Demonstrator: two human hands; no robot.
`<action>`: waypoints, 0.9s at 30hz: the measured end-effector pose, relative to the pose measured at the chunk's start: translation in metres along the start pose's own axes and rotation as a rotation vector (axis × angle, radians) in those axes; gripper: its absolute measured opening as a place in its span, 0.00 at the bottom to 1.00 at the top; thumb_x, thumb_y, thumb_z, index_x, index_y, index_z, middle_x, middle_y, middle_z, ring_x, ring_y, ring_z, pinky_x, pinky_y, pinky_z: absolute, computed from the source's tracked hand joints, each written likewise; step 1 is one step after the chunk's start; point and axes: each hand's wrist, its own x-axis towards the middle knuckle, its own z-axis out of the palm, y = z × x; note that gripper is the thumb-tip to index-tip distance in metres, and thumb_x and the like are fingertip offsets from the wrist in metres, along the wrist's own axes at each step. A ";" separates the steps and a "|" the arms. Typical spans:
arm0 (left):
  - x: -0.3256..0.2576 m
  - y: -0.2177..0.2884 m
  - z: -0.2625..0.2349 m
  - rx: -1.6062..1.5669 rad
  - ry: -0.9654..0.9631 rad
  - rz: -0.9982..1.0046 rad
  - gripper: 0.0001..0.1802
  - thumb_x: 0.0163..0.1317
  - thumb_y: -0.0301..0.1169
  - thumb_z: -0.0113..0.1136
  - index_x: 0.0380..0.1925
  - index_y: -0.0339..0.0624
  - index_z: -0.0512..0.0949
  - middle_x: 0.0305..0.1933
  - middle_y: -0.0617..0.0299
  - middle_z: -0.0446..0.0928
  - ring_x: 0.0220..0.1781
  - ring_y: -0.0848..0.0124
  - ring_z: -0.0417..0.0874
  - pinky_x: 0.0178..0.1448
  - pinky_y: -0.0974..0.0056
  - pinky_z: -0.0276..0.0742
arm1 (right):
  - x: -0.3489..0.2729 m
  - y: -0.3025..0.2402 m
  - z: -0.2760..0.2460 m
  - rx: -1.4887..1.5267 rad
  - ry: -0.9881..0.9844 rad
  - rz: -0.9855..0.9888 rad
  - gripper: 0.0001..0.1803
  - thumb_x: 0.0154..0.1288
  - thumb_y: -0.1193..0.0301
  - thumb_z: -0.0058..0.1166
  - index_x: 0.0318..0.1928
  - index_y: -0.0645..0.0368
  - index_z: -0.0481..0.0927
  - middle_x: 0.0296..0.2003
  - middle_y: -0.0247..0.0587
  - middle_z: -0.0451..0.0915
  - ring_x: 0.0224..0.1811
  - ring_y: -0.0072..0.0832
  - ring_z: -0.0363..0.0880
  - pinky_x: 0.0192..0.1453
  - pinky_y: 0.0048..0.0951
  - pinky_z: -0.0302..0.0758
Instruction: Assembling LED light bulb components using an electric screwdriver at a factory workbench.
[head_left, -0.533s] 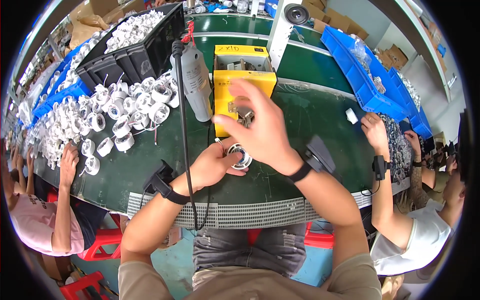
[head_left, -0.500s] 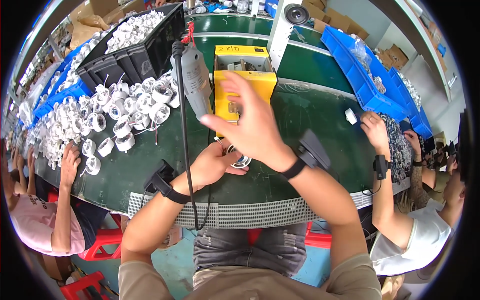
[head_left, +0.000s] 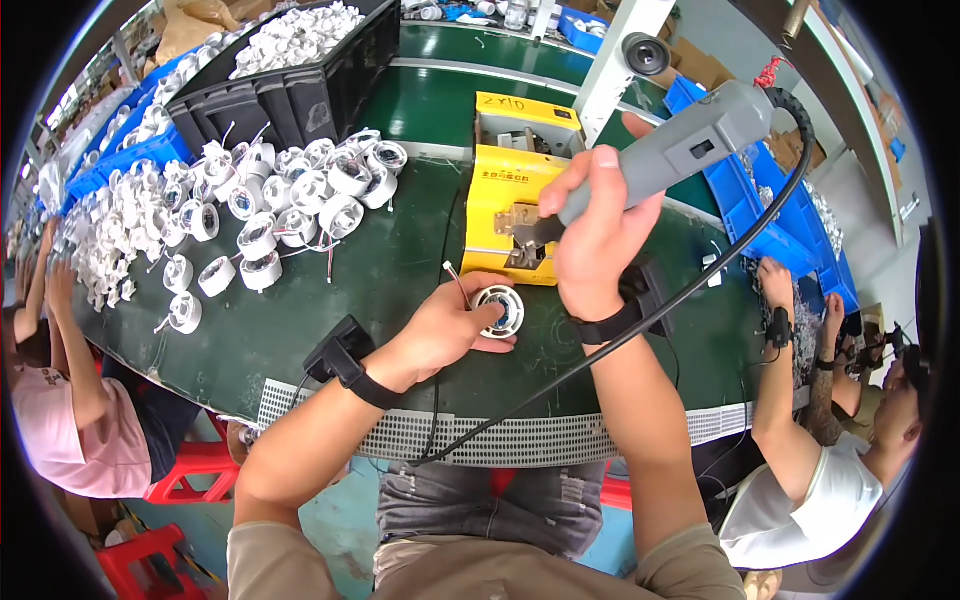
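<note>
Screwdriving step at the near middle of the green tabletop (head_left: 330,300). Left hand (head_left: 445,330) curls around a small round white lamp housing with a shiny centre (head_left: 499,309), pinning it flat on the tabletop. Right hand (head_left: 598,235) is closed around a grey corded electric screwdriver (head_left: 680,150), its tip raised above and just beyond the housing, black cable trailing toward the near edge. Judgement: keep the housing pressed flat, bring the bit straight down and plumb onto the screw, start only once seated, keep left fingers off the centre.

Yellow rectangular box with black marks on its lid (head_left: 515,205) sits just beyond the hands. Black plastic crate of white parts (head_left: 290,80) far left. Blue plastic bins (head_left: 745,210) along the right. Heap of white round housings (head_left: 250,200) left of centre. Other people work at both sides.
</note>
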 end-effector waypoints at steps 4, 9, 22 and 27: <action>0.000 -0.003 0.000 -0.015 0.054 0.002 0.16 0.66 0.22 0.50 0.54 0.33 0.67 0.45 0.56 0.75 0.41 0.63 0.84 0.48 0.58 0.86 | 0.001 0.008 -0.004 -0.039 0.022 0.047 0.21 0.68 0.70 0.44 0.58 0.64 0.61 0.19 0.38 0.69 0.16 0.24 0.70 0.23 0.26 0.69; 0.001 -0.004 0.000 0.001 0.062 0.012 0.15 0.67 0.22 0.50 0.53 0.33 0.66 0.45 0.55 0.74 0.40 0.63 0.84 0.47 0.59 0.86 | 0.000 0.010 -0.001 -0.057 0.030 0.088 0.19 0.68 0.70 0.45 0.56 0.64 0.61 0.19 0.37 0.69 0.16 0.24 0.69 0.23 0.26 0.68; 0.002 -0.004 0.001 -0.001 0.093 0.021 0.14 0.67 0.22 0.50 0.52 0.34 0.65 0.45 0.57 0.73 0.39 0.65 0.83 0.46 0.60 0.86 | -0.001 0.016 -0.003 -0.067 0.015 0.090 0.14 0.69 0.70 0.45 0.50 0.62 0.63 0.19 0.38 0.70 0.16 0.24 0.69 0.22 0.26 0.67; 0.002 -0.003 0.003 -0.008 0.117 0.008 0.13 0.67 0.22 0.50 0.51 0.34 0.66 0.45 0.57 0.73 0.39 0.65 0.83 0.46 0.60 0.86 | -0.004 0.013 -0.001 -0.019 -0.028 0.159 0.11 0.69 0.70 0.45 0.47 0.61 0.62 0.19 0.38 0.70 0.16 0.24 0.69 0.21 0.27 0.68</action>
